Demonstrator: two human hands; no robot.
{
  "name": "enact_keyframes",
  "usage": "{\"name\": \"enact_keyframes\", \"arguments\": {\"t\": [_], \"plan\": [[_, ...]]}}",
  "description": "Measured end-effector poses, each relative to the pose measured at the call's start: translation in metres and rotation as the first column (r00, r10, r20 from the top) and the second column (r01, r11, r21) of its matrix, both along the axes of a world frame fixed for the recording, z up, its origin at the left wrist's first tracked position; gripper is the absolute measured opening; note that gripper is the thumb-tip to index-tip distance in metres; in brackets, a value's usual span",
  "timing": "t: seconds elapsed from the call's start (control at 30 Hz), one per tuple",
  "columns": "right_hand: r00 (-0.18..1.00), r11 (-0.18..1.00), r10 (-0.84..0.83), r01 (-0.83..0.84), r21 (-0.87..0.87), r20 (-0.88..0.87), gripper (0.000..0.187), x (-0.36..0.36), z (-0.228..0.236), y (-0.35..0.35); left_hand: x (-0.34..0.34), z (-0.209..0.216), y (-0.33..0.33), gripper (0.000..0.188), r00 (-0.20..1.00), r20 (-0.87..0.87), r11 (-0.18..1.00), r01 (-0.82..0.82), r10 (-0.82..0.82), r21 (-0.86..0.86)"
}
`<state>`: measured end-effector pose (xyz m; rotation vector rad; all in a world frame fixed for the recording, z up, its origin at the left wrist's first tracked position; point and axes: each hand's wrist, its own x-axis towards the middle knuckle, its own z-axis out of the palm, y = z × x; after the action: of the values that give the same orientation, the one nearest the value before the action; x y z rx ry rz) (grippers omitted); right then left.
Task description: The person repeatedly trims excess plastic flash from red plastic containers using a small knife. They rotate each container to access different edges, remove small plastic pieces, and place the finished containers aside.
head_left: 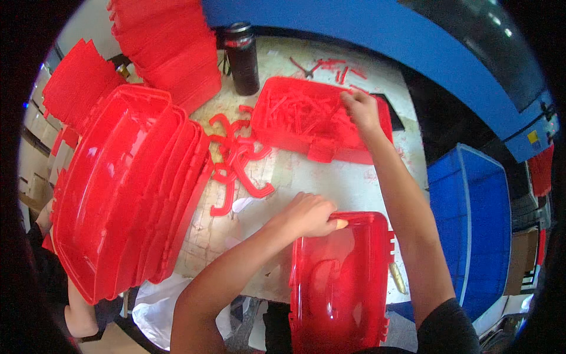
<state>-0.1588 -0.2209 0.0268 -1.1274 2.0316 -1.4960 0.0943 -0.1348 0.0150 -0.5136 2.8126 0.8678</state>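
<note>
A glossy red plastic box shell (339, 283) stands at the near edge of the table, its long side running toward me. My left hand (309, 213) grips its far rim, with tape or a cover on the thumb tip. Stretched out to the far right, my right hand (361, 110) is over a red tray-like box (323, 152) holding many thin red plastic strips (289, 112). Its fingers are curled together at the strips; what they pinch is hidden. Several red C-shaped handles (242, 165) lie in a loose pile left of that box.
Nested red shells (118, 194) fill the left side, with taller red stacks (168, 53) behind. A black bottle (242, 59) stands at the back. Loose red strips (342, 69) lie beyond the box. A yellowish tool (398, 277) and a blue crate (466, 218) are at right. Another person's arm (79, 312) shows lower left.
</note>
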Motion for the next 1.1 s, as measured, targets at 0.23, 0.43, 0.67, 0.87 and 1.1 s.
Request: {"name": "enact_keyframes", "arguments": {"t": [0.23,0.43,0.67,0.87,1.1], "plan": [[0.794,0.936,0.108,0.123,-0.331,0.598,0.017,-0.001,0.080,0.101,-0.004,0.013,-0.005,0.041,0.733,-0.557,0.849,-0.053,0.390,0.526],[0.795,0.908,0.279,-0.037,-0.417,0.538,0.019,0.062,0.086,0.199,-0.019,0.067,0.028,0.031,0.431,-0.450,0.409,0.190,0.782,0.893],[0.986,0.936,0.159,-0.132,-0.327,0.056,0.023,0.105,0.067,0.285,-0.028,0.080,0.110,0.011,0.631,-0.736,0.967,-0.206,0.246,0.147],[0.989,0.943,-0.063,0.103,-0.317,0.134,0.025,0.092,0.045,0.363,-0.051,0.079,0.152,0.012,0.830,-0.557,0.991,0.036,0.040,0.126],[0.824,0.897,-0.030,0.272,-0.348,0.566,0.022,0.088,0.018,0.479,-0.047,0.044,0.241,0.020,0.389,-0.146,0.406,0.907,-0.910,-0.114]]}}
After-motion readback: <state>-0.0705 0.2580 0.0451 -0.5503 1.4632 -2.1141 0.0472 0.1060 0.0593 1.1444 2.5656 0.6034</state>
